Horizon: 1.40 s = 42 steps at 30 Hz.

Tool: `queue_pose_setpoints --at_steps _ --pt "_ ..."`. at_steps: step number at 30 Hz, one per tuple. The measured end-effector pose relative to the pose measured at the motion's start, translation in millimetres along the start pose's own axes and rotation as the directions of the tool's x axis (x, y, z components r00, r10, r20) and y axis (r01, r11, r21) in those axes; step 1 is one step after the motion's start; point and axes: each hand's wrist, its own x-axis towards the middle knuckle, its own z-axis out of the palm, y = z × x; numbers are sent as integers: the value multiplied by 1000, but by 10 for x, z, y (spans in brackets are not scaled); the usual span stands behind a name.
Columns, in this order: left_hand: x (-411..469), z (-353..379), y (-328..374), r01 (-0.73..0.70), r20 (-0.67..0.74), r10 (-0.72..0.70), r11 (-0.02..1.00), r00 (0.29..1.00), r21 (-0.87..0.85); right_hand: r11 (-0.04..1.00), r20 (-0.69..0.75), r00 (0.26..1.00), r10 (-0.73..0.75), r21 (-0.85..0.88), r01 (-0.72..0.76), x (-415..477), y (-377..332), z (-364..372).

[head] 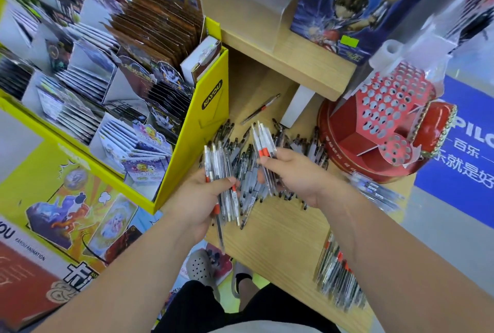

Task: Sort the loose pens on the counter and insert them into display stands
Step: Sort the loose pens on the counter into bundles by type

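A heap of loose clear pens [291, 148] with black and red parts lies on the wooden counter [280, 228]. My left hand [197, 199] grips a bundle of clear pens [223, 172] with red bands, tips pointing down toward me. My right hand [296, 174] holds a smaller bunch of red-banded pens [263, 140] fanned upward over the heap. A red display stand [385, 124] with many round holes, all without pens, stands at the right on a round red base. One single pen [260, 109] lies apart behind the heap.
A yellow card display box [203, 118] full of card packs borders the counter on the left. A second pile of pens [339, 279] lies near the counter's front right edge, another pen pile [374, 191] beside the stand. A raised wooden shelf [302, 65] with boxes sits behind.
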Motion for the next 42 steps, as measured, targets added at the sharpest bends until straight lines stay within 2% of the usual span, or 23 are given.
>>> queue_pose_setpoints --at_steps 3,6,11,17,24,30,34,37,42 --pt "-28 146 16 22 46 -17 994 999 -110 997 64 998 2 -74 3 -98 57 150" --pt "-22 243 -16 50 80 -35 978 996 -201 971 -10 999 -53 -233 49 -182 27 254" --pt "10 415 -50 48 163 1 954 987 -297 827 -73 970 -232 -540 157 -390 -118 261" --pt "32 600 -10 31 268 65 939 961 -342 830 -267 879 -395 -515 216 -410 -124 141" --pt "156 506 -27 27 241 61 938 968 -347 715 -167 858 -485 -641 279 -370 -99 154" --pt "192 477 -14 100 241 -2 913 971 -396 654 -151 827 -542 -694 302 -278 -10 202" --pt "218 434 6 114 210 -30 908 977 -403 707 -197 806 -559 -620 339 -190 -33 197" --pt "254 314 8 100 167 -37 916 985 -389 806 -207 843 -496 -471 359 -120 -72 203" --pt "263 99 41 80 95 -48 923 994 -376 879 -355 848 -394 -413 236 310 -111 100"
